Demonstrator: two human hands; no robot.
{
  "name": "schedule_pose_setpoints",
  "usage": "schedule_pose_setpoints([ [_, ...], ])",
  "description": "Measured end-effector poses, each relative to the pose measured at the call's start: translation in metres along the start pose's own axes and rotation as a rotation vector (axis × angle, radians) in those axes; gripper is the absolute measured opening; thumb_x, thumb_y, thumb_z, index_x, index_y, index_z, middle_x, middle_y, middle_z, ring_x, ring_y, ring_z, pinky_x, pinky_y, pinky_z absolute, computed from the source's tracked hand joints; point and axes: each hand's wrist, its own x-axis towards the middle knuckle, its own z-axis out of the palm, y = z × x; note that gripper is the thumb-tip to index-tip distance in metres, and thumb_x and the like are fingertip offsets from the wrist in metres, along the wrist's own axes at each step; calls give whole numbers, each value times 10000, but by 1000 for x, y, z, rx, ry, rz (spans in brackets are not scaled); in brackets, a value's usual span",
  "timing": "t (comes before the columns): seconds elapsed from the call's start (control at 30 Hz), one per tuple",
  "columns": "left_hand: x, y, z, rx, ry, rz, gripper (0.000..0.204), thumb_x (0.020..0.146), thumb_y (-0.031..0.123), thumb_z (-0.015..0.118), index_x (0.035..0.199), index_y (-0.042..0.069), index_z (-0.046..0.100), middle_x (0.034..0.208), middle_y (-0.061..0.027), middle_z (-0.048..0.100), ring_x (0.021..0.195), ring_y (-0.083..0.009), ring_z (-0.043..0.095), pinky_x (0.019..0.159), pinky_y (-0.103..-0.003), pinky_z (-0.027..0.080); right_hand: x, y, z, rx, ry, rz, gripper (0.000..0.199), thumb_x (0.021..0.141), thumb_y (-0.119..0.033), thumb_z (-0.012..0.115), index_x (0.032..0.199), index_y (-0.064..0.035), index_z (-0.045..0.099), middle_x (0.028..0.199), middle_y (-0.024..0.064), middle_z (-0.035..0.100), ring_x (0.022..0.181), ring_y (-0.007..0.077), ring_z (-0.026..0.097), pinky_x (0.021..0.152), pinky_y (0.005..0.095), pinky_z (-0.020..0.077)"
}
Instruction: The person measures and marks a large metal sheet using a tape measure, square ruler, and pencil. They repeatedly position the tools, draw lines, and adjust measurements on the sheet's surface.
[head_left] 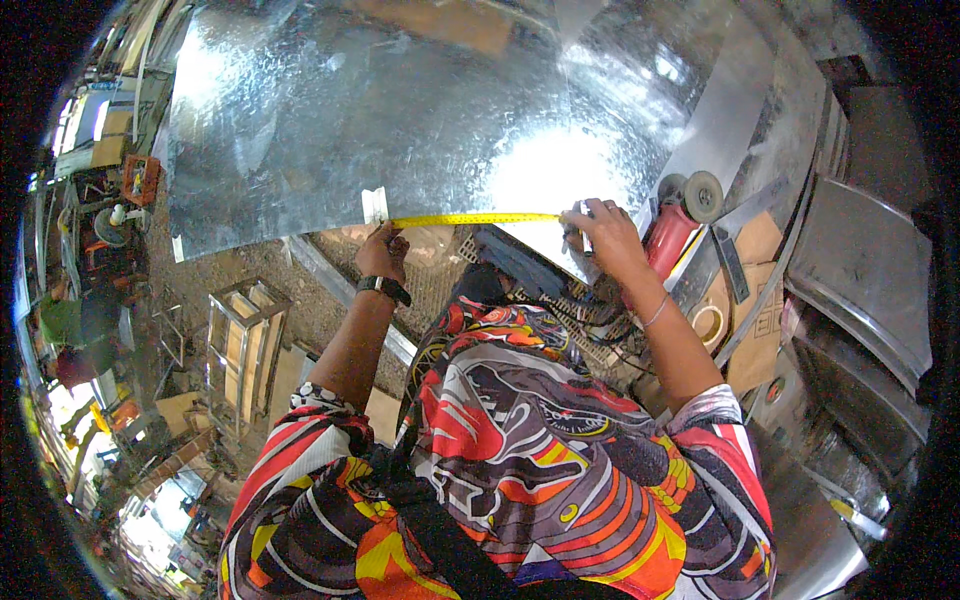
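A large shiny galvanized metal sheet (380, 110) lies in front of me. A yellow tape measure (475, 217) is stretched along its near edge. My left hand (383, 250), with a black wristwatch, holds the tape's left end at a small white tab on the sheet's edge. My right hand (603, 232) pins the tape's other end against the sheet, fingers closed on it. What else the right hand may hold is hidden.
A red angle grinder (680, 215) lies just right of my right hand. Cardboard pieces (755, 300) and a tape roll (708, 322) sit beyond it. Curved metal panels (860, 270) stand at the right. A wooden frame (240, 345) stands on the floor at the left.
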Motion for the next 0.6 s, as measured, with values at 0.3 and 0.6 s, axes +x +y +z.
schedule_pose_setpoints([
  [0.3, -20, 15, 0, 245, 14, 32, 127, 979, 139, 690, 1031, 24, 676, 894, -78, 684, 636, -163, 561, 608, -304, 497, -3, -17, -18, -19, 54, -48, 512, 819, -212, 808, 1311, -197, 666, 1233, 157, 627, 1102, 385, 618, 915, 484, 534],
  [0.6, -161, 102, 109, 243, -441, -63, 167, 964, 145, 716, 1070, 27, 665, 950, -73, 714, 785, -170, 684, 717, -312, 561, -62, -97, -10, 205, 252, 170, 705, 792, -316, 880, 1411, -148, 590, 1269, 264, 593, 1144, 440, 603, 949, 498, 521],
])
